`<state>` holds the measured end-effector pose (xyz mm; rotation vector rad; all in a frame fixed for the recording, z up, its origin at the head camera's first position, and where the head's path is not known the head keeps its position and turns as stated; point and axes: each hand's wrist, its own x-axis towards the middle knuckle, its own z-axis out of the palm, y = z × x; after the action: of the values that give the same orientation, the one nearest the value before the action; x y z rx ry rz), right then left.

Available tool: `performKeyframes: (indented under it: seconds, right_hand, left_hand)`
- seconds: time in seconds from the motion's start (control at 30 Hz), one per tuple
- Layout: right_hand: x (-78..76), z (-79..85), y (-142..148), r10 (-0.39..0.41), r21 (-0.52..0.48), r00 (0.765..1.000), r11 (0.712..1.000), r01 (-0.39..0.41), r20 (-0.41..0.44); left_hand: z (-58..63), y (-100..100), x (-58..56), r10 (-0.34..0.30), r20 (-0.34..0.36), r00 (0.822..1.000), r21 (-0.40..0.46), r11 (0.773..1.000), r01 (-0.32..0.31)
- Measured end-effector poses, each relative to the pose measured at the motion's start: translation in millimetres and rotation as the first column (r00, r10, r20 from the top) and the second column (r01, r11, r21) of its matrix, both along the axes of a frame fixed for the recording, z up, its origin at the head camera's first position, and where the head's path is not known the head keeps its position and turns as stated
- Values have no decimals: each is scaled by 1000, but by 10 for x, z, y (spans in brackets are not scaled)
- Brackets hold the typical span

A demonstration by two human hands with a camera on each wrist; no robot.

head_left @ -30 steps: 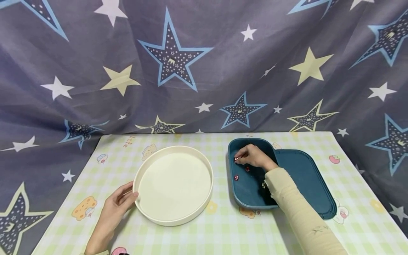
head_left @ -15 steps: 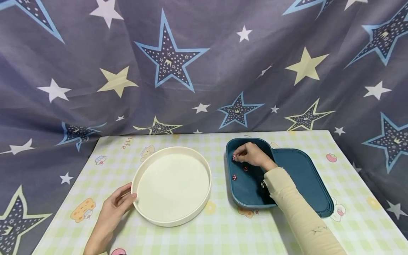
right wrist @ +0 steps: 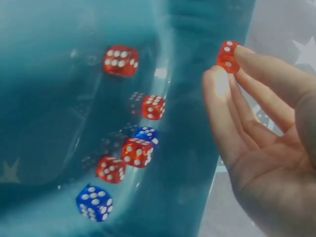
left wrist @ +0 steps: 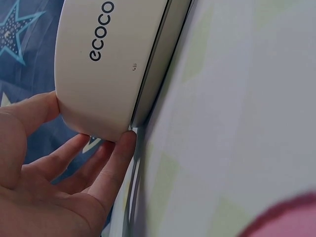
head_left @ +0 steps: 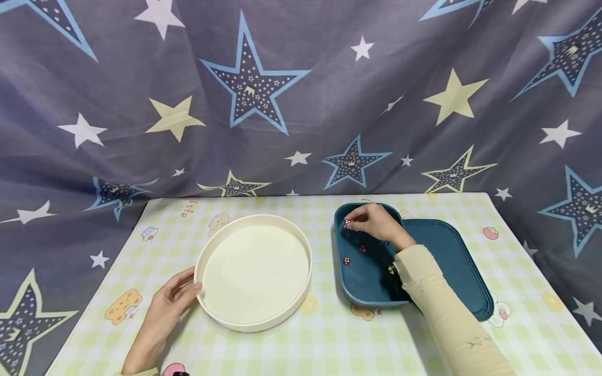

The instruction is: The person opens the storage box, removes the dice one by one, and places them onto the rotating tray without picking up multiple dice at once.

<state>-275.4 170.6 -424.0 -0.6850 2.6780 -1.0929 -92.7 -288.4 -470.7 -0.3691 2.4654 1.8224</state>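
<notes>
In the head view my left hand (head_left: 164,310) holds the left side of a round cream tray (head_left: 301,305). The left wrist view shows its thumb and fingertips against the tray's outer wall (left wrist: 101,94), which carries "ecoco" lettering. Over the far end of a dark blue-green box (head_left: 345,284), my right hand (head_left: 376,224) pinches a red die (right wrist: 228,57) between thumb and fingers, clear of the box floor. Inside the box lie several other dice, among them a red die (right wrist: 120,61) and a blue die (right wrist: 95,203). My right hand and sleeve hide part of the box in the head view.
A flat blue-green lid (head_left: 444,250) lies to the right of the box, partly behind my sleeve. Beneath everything is a checked tablecloth (head_left: 324,344) with cartoon prints. A star-patterned curtain (head_left: 282,156) hangs behind the table.
My right hand has risen slightly toward the box's far end with the red die pinched in it. My left hand stays at the tray. The head view has shifted a little.
</notes>
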Motion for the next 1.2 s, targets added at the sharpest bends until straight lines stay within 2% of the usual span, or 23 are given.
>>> performKeyframes:
  seconds: [0.3, 0.6, 0.9, 1.2]
  right_hand:
    - [43, 128, -74, -3, -63, 997, 998, -1, -71]
    - [107, 272, -196, 14, -143, 997, 989, -24, -72]
    - [134, 320, -342, 46, -185, 993, 981, -66, -112]
    - [181, 371, -482, 77, -200, 990, 975, -99, -115]
  left_hand:
    - [-21, -8, -1, 1, -6, 1000, -2, 1000, -1]
    - [-8, 0, -6, 7, -4, 1000, 1, 1000, -7]
    - [0, -7, -9, 8, 9, 1000, 1, 1000, -8]
    - [3, 0, -4, 8, -7, 1000, 2, 1000, -8]
